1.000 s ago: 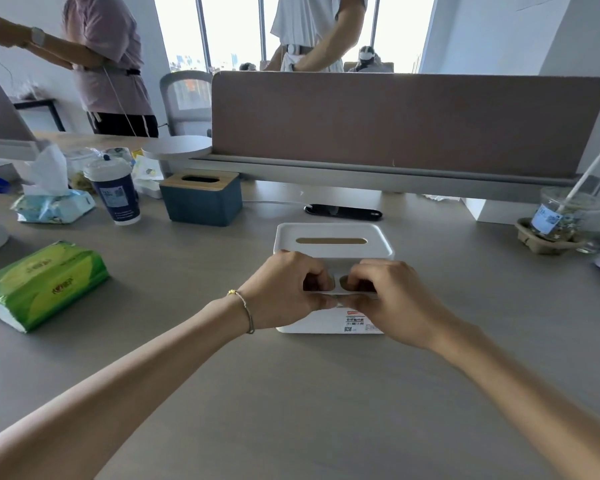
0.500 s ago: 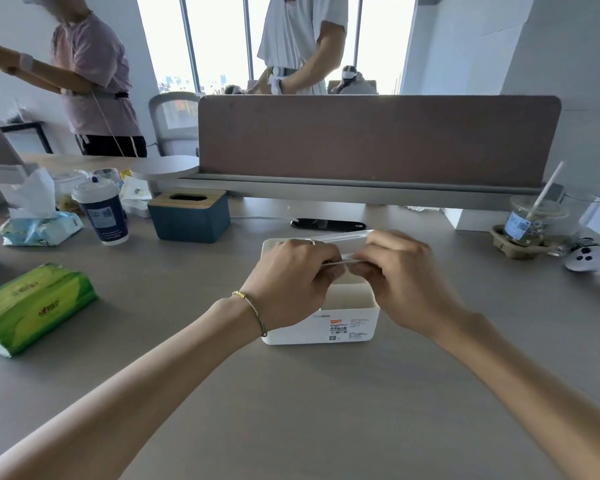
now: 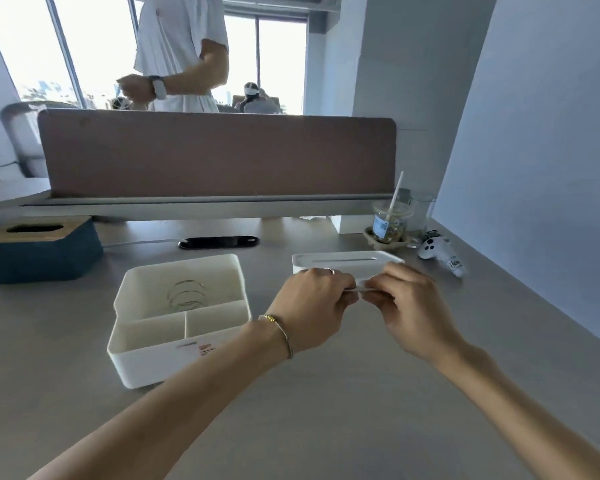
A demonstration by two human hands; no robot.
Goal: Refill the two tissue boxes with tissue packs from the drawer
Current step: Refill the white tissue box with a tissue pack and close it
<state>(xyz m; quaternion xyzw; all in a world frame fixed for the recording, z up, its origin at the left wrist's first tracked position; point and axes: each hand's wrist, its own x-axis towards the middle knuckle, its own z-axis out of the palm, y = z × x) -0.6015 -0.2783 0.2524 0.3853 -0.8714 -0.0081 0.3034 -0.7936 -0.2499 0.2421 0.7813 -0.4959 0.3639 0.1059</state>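
Observation:
The white tissue box (image 3: 146, 355) stands uncovered on the desk left of centre, with a metal spring (image 3: 186, 295) in its large compartment and two small empty compartments at the front. Its white slotted lid (image 3: 347, 263) is to the right of the box, just above the desk. My left hand (image 3: 314, 306) and my right hand (image 3: 407, 308) both grip the lid's near edge. A dark blue tissue box (image 3: 40, 251) with a wooden top stands at the far left, empty at its slot.
A brown desk divider (image 3: 219, 154) runs across the back. A plastic drink cup with a straw (image 3: 390, 225), a glass and a white game controller (image 3: 437, 252) sit at the back right by the wall. A person stands behind the divider.
Both hands lifted the white lid off the white box and carried it to the right. The view swung right, so the green tissue pack and coffee cup left the frame.

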